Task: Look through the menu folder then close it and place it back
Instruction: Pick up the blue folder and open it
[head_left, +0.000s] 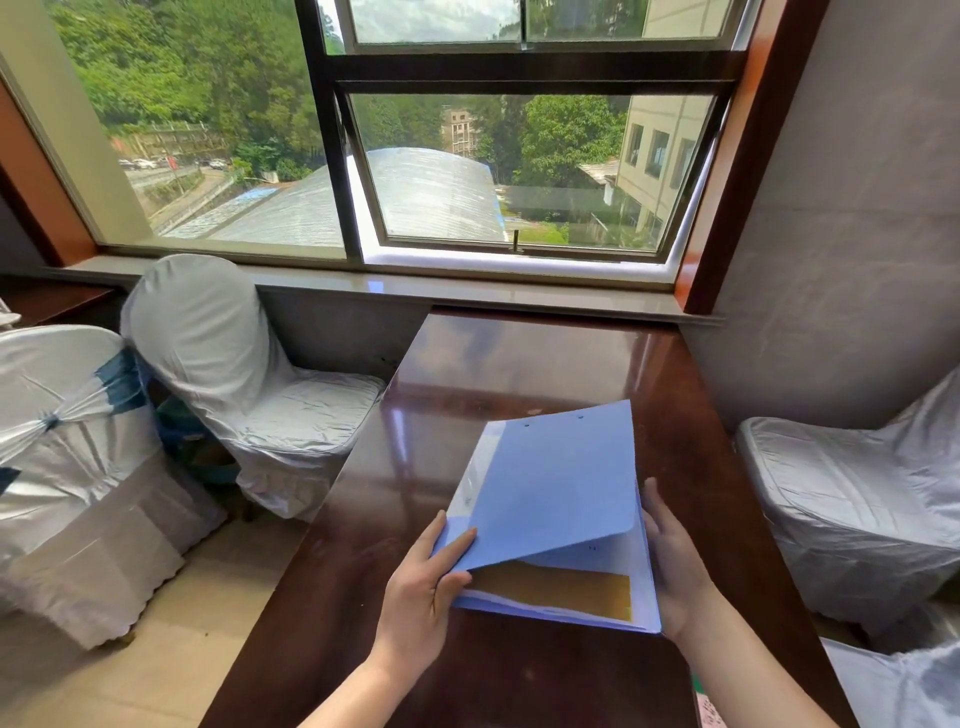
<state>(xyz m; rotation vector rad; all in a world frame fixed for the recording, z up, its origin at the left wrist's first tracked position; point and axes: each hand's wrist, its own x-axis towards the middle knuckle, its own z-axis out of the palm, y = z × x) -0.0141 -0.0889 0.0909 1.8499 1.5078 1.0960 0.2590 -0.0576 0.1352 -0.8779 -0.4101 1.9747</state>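
Note:
A light blue menu folder (550, 478) lies on the dark glossy wooden table (519, 364), near its front right. Its front cover is lifted partway, and a page with a yellow-brown panel (561, 590) shows underneath. My left hand (423, 587) pinches the cover's lower left corner, thumb on top. My right hand (670, 566) holds the folder's right edge, fingers partly hidden behind it.
Chairs in white covers stand left of the table (234, 364) and at its right (857, 509); one at far left has a blue sash (67, 415). A grey window sill (467, 291) and a large window run behind the table. A grey wall is at the right.

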